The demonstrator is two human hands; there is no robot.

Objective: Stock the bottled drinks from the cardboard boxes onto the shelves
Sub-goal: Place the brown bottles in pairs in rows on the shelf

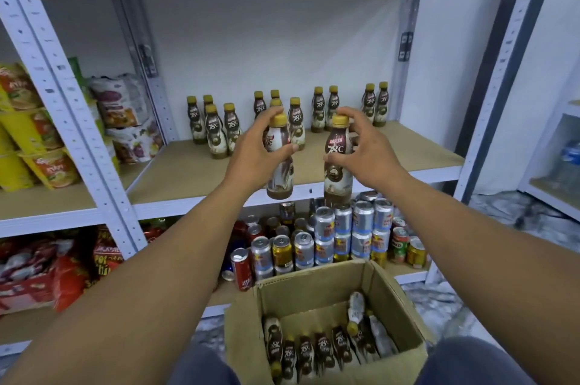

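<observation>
My left hand (255,149) grips a brown coffee bottle with a gold cap (279,177) near its upper body. My right hand (364,149) grips a second coffee bottle (337,165) the same way. Both bottles hang upright in front of the wooden shelf board (408,155), at its front edge. Several matching bottles (216,130) stand in small groups at the back of that shelf. Below, an open cardboard box (314,290) sits between my knees, with several more bottles (314,350) lying inside.
Grey metal uprights (62,96) frame the shelf bay. Snack bags (125,114) and yellow packs (34,146) fill the left bay. Stacked drink cans (332,237) crowd the lower shelf behind the box. Another shelving unit (558,165) stands at the right.
</observation>
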